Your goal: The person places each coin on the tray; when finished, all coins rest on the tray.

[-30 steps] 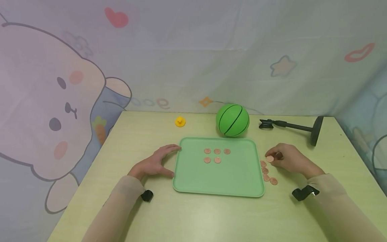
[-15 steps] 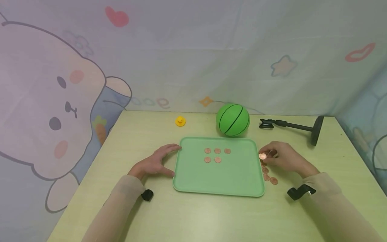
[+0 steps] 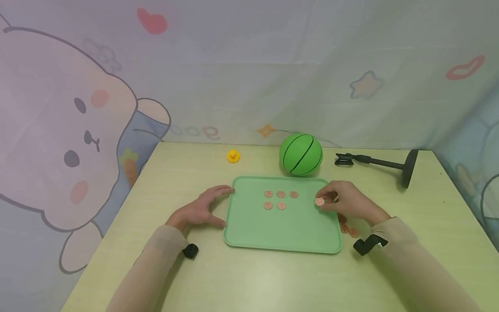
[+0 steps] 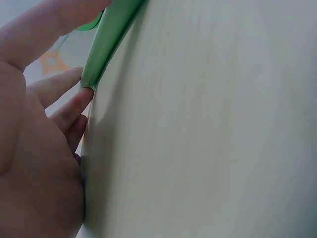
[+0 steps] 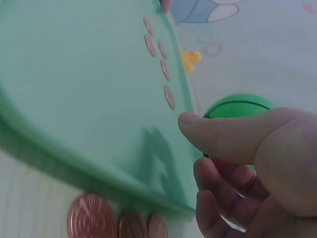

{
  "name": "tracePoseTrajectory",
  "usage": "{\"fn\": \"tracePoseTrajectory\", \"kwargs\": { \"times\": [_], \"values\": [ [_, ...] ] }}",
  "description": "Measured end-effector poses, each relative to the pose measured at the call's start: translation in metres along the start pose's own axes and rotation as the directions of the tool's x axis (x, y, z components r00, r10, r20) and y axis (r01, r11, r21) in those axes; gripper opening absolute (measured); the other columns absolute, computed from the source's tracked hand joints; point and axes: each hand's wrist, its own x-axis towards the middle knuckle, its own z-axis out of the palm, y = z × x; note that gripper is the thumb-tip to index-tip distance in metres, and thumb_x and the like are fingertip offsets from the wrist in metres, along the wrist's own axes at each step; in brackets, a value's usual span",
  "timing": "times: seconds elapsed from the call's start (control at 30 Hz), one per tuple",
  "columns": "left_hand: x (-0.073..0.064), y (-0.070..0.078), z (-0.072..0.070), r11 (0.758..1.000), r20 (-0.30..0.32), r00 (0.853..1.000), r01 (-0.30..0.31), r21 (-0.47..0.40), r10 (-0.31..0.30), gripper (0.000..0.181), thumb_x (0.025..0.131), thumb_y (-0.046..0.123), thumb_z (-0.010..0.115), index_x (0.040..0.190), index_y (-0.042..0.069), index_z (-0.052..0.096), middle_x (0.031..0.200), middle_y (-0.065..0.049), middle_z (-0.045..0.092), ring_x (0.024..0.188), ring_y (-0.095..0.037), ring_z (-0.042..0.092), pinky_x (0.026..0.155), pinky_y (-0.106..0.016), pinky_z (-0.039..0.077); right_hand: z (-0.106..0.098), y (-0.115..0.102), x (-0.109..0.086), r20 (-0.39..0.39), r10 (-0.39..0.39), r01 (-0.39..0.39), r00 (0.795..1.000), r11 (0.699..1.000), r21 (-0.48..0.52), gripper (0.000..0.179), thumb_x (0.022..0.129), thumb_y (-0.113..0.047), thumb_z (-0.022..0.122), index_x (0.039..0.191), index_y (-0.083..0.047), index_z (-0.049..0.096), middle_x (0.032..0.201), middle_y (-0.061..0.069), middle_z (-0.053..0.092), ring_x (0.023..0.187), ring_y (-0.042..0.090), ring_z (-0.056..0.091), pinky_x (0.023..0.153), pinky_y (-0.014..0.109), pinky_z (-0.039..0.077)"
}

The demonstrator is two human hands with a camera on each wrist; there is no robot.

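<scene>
A copper coin (image 3: 319,202) is pinched between the thumb and fingers of my right hand (image 3: 348,200), held over the right part of a green tray (image 3: 249,232). In the right wrist view, the thumb hides that coin. Several other coins (image 3: 281,194) lie flat on the tray in two rows, three behind and two in front. More copper coins (image 3: 353,233) lie on the table just outside the tray's right rim, partly covered by my right hand. My left hand (image 3: 199,210) rests at the left rim with fingers spread, its fingertips touching the edge.
Behind the tray stands a green ball (image 3: 301,154) with black lines. A small yellow rubber duck (image 3: 233,156) sits at the back of the table (image 3: 249,277). A black stand (image 3: 383,164) lies on its side at the back right. A printed cloth hangs behind.
My right hand has moved left with the coin, from beside the loose coins to above the tray's right part. The left hand and the coins on the tray stay where they were.
</scene>
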Motion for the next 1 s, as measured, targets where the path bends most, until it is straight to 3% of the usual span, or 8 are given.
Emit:
{"fn": "tracePoseTrajectory", "kwargs": {
  "times": [0.6, 1.0],
  "values": [
    [0.002, -0.003, 0.003, 1.0, -0.01, 1.0, -0.012, -0.014, 0.012, 0.104, 0.072, 0.029, 0.096, 0.161, 0.026, 0.043, 0.171, -0.004, 0.026, 0.159, -0.034, 0.018, 0.126, -0.066, 0.014, 0.039, -0.019, 0.031, 0.004, -0.048, 0.048, 0.999, 0.998, 0.032, 0.019, 0.084, -0.009, 0.087, 0.103, -0.007, 0.081, 0.094, -0.001, 0.076, 0.074, 0.009, 0.063, 0.07, 0.025, 0.054],
    [0.003, -0.001, 0.003, 1.0, -0.004, 1.0, -0.011, 0.002, 0.011, 0.104, 0.072, 0.03, 0.096, 0.161, 0.026, 0.043, 0.171, -0.005, 0.026, 0.159, -0.034, 0.018, 0.126, -0.066, 0.014, 0.045, -0.024, 0.034, 0.017, -0.023, 0.023, 1.0, 1.0, -0.015, 0.016, 0.088, -0.013, 0.086, 0.102, -0.008, 0.081, 0.093, -0.001, 0.076, 0.071, 0.008, 0.062, 0.069, 0.025, 0.053]
  ]
}}
